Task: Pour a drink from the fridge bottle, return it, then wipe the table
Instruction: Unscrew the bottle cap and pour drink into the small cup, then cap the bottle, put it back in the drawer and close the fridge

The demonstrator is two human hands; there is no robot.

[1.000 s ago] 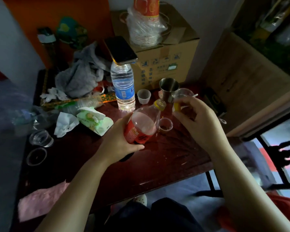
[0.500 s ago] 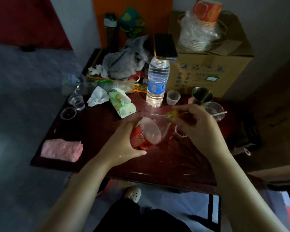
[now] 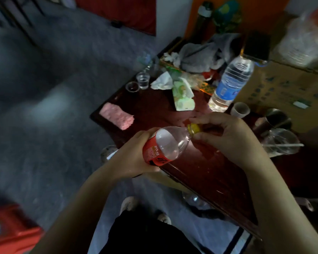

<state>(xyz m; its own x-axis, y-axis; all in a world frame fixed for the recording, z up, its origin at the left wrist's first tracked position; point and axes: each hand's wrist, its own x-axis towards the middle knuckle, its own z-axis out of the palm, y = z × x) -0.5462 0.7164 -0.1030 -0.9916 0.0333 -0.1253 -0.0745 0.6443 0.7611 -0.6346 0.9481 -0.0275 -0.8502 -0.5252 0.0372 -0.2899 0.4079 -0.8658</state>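
Observation:
My left hand (image 3: 131, 156) grips the body of a clear drink bottle (image 3: 170, 143) with a red label, held tilted over the near edge of the dark red table (image 3: 209, 173). The fingers of my right hand (image 3: 226, 136) close around the bottle's yellow cap (image 3: 193, 128). A clear glass cup (image 3: 281, 142) with a straw across it stands right of my right hand. A pink cloth (image 3: 117, 116) lies at the table's left corner.
A water bottle (image 3: 229, 83) with a phone (image 3: 256, 45) on top, a small white cup (image 3: 240, 110), a metal cup (image 3: 275, 120), a wet-wipe pack (image 3: 183, 96), tissues, grey cloth and a cardboard box (image 3: 286, 92) crowd the table's far side. Grey floor lies to the left.
The view has swung left and down. The bottle has come back toward the table's near edge, and my right hand stays on its cap.

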